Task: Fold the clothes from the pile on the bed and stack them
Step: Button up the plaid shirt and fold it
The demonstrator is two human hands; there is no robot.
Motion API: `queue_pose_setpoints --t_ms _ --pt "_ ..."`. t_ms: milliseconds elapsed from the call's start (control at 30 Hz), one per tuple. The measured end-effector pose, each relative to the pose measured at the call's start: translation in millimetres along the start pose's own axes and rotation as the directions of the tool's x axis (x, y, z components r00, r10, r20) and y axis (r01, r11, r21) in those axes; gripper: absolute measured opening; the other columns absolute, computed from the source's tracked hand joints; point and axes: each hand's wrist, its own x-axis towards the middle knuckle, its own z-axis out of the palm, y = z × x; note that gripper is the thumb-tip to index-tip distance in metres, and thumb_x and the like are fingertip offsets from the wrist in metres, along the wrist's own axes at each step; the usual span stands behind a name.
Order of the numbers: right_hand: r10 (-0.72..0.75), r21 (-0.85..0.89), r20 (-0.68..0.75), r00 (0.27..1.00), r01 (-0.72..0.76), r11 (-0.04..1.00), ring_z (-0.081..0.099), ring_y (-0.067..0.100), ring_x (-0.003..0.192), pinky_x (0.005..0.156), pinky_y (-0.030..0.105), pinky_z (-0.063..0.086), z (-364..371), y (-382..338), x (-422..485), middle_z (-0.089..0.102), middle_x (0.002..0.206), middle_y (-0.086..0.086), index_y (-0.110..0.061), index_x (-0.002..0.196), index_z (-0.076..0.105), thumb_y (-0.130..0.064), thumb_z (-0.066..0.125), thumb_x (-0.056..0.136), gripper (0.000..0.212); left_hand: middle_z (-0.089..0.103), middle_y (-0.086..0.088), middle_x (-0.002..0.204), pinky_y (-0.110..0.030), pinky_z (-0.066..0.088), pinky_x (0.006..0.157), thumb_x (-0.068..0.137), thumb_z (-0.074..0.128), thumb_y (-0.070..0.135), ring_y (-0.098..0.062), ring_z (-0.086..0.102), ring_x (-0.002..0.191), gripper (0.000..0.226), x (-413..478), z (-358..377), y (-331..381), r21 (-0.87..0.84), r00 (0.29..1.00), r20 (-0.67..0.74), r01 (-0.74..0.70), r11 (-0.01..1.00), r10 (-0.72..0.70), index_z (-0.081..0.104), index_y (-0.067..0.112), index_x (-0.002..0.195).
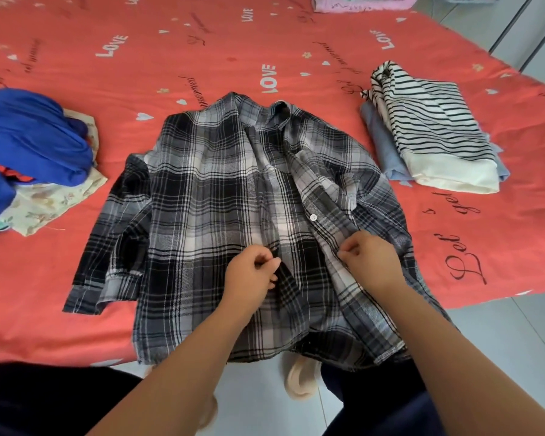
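A black, grey and white plaid shirt (pixel 208 196) lies spread front-up on the red bed sheet (pixel 202 51), its hem hanging over the near edge. My left hand (pixel 252 275) pinches the left front placket near the middle. My right hand (pixel 370 256) pinches the right front placket beside it, below a white button (pixel 313 217). The two front edges are still a little apart. At the left lies the unfolded pile, with a blue garment (pixel 35 136) on top of a pale floral cloth (pixel 51 202). At the right sits a folded stack topped by a striped shirt (pixel 431 127).
A light blue folded garment (pixel 379 146) shows under the striped shirt. More folded pink clothes (pixel 359 3) sit at the far edge of the bed. Grey tiled floor (pixel 516 335) lies to the right and below. My dark trousers fill the bottom corners.
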Motion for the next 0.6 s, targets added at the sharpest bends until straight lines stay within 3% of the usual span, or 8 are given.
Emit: queue_pose_setpoints --t_ms 133,267,367,433,533,600 --pt "-0.085 0.347 0.079 0.993 0.052 0.936 0.057 0.003 0.061 0.06 0.018 0.044 -6.4 -37.1 -23.9 0.063 0.062 -0.01 -0.024 0.066 0.063 -0.014 0.067 0.078 0.016 0.059 0.005 0.074 -0.011 0.05 0.055 0.087 0.06 0.006 0.004 0.059 0.062 0.021 -13.6 -27.7 2.7 -0.132 0.998 -0.04 -0.05 0.99 0.046 0.056 0.019 0.07" --pt "-0.216 0.262 0.14 0.966 0.174 0.949 0.054 -0.002 0.06 0.058 0.003 0.038 23.9 -65.8 -47.8 0.058 0.059 -0.014 -0.032 0.061 0.056 -0.018 0.068 0.077 0.024 0.058 0.007 0.068 -0.012 0.051 0.058 0.084 0.062 0.006 0.005 0.057 0.062 0.023 -24.3 -49.9 0.4 -0.084 0.992 -0.044 -0.119 0.989 0.115 0.056 0.022 0.069" --pt "-0.092 0.378 0.221 0.971 0.002 0.926 0.056 0.006 0.066 0.061 0.015 0.041 44.6 -67.5 -47.4 0.059 0.068 -0.01 -0.026 0.072 0.062 -0.019 0.067 0.082 0.013 0.056 0.005 0.069 -0.011 0.05 0.057 0.085 0.061 0.005 0.005 0.055 0.06 0.023 -28.2 -52.9 -3.1 -0.044 0.994 0.013 -0.107 0.993 0.107 0.055 0.022 0.071" --pt "-0.101 0.457 0.242 0.965 -0.022 0.889 0.055 0.007 0.064 0.062 0.021 0.043 49.0 -68.1 -46.9 0.06 0.068 -0.008 -0.025 0.075 0.064 -0.016 0.066 0.083 0.012 0.056 0.004 0.069 -0.012 0.05 0.057 0.085 0.06 0.003 0.005 0.055 0.059 0.022 -28.9 -52.3 -4.9 -0.067 0.996 0.033 -0.085 0.994 0.088 0.055 0.02 0.072" --pt "-0.241 0.417 0.252 0.937 0.12 0.901 0.053 -0.005 0.063 0.064 0.011 0.042 51.0 -73.6 -49.2 0.06 0.07 -0.015 -0.024 0.084 0.068 -0.013 0.062 0.085 0.012 0.059 0.0 0.074 -0.014 0.052 0.059 0.088 0.057 0.006 0.002 0.059 0.062 0.016 -27.2 -51.5 -8.2 -0.162 0.999 0.048 -0.012 0.987 0.02 0.056 0.018 0.077" --pt "-0.316 0.323 0.227 0.921 0.234 0.917 0.05 -0.007 0.063 0.064 0.01 0.038 53.6 -77.9 -52.4 0.058 0.072 -0.016 -0.018 0.092 0.068 -0.011 0.058 0.085 0.013 0.062 -0.003 0.082 -0.019 0.053 0.062 0.088 0.06 0.018 -0.005 0.061 0.071 0.006 -26.8 -48.9 -8.6 -0.2 0.998 0.041 0.059 0.978 -0.052 0.057 0.019 0.083"
